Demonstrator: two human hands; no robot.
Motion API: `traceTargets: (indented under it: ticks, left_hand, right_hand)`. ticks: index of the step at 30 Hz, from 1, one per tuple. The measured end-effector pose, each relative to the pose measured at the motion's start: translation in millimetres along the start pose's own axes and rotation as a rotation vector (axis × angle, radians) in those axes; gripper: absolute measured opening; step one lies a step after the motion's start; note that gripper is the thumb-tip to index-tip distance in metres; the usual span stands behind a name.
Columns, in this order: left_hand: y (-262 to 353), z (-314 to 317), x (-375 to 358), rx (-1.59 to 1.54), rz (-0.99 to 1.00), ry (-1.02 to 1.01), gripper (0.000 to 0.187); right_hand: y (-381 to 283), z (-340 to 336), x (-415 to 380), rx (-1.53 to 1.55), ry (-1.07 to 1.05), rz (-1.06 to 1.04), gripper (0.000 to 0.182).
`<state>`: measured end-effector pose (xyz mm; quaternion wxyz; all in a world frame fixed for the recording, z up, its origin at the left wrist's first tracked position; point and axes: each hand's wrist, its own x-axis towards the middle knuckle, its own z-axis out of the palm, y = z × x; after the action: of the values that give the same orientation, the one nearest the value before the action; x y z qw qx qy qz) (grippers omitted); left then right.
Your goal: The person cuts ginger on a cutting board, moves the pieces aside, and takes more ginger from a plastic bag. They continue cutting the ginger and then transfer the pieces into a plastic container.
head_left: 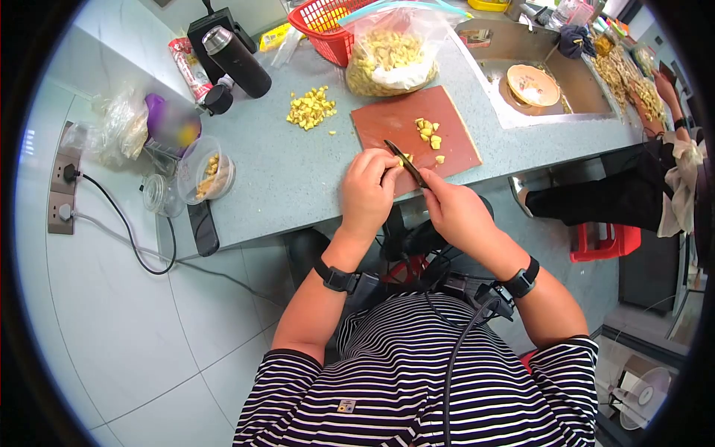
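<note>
My right hand (460,212) is closed round the handle of a small dark knife (401,155), its blade slanting up and left over a reddish-brown cutting board (387,119). Beside the blade my left hand (365,186) has its fingers pinched together at a pale yellow ginger piece (405,159), mostly covered by fingers and knife. Several cut ginger chunks (427,132) lie on the board to the right of the blade. On the counter, left of the board, sits a pile of small ginger pieces (310,108). A clear zip bag (392,59) full of chopped ginger stands behind the board.
A red basket (322,30) and a black thermos (237,62) stand at the back. Left are a clear tub (206,170) with ginger and a phone (202,227). The sink (506,104) holds a pinkish bowl (533,85). Another person's hand (665,88) shows at far right.
</note>
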<state>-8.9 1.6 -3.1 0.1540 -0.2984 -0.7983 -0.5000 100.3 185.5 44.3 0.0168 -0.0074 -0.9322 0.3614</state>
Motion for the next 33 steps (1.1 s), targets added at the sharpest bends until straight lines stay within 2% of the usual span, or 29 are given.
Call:
traceTargets:
  ticks: [5,21,33]
  left_hand:
    - [2.5,-2.1,-0.3,0.047,0.039,0.006,0.016]
    - [8.2,-1.2,-1.2,0.079,0.109,0.026,0.013]
    - [4.9,1.5,-2.5,0.084,0.101,0.018,0.015]
  right_hand:
    - [-2.9,16.7,13.2,-0.205,0.098,-0.091,0.038]
    - [6.5,0.8,10.2,-0.171,0.086,-0.097,0.038]
    - [11.0,-24.9,7.0,-0.112,0.07,-0.006,0.036]
